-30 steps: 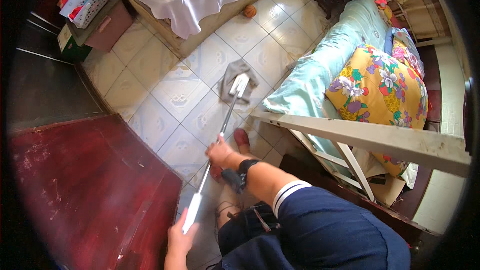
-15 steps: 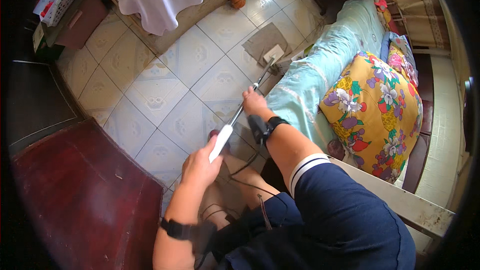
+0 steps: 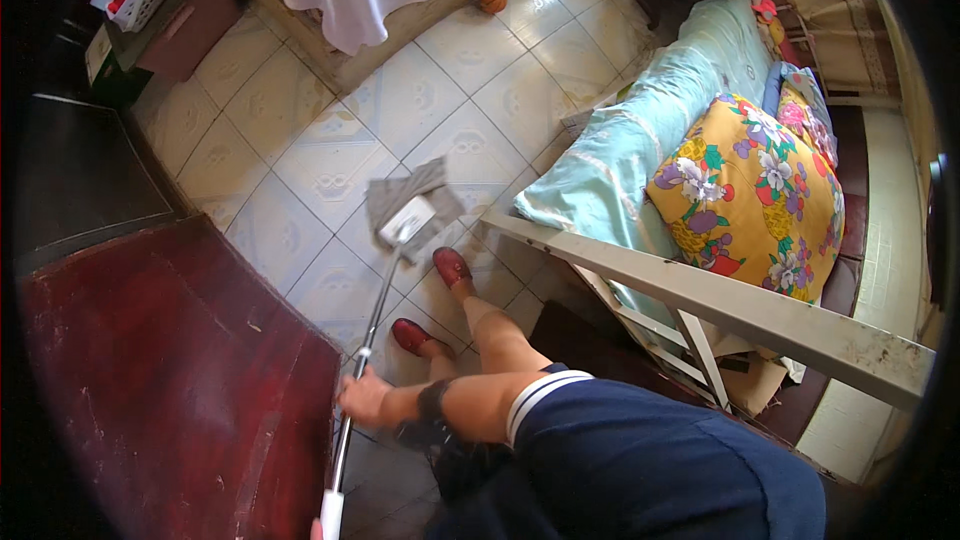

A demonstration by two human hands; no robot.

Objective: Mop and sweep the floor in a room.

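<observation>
A flat mop [image 3: 375, 312] with a metal pole and white grip slants down toward me. Its white head plate lies on a grey cloth pad [image 3: 440, 176], flat on the tiles just beyond my feet in red shoes [image 3: 451, 266]. My right hand [image 3: 366, 397] is closed around the middle of the pole. Only a sliver of my left hand [image 3: 317, 530] shows at the lower edge, against the white grip; the rest of it is out of view.
A dark red wooden surface [image 3: 180, 380] stands close on the left. To the right are a metal bed-frame rail [image 3: 700, 290], a light blue cloth [image 3: 610, 160] and a flowered cushion [image 3: 750, 195]. A small orange ball [image 3: 492, 1] lies by the white-draped bed at the back.
The mop head has swept left and nearer, from beside the blue cloth to in front of my feet. Both hands have moved down and left with the pole.
</observation>
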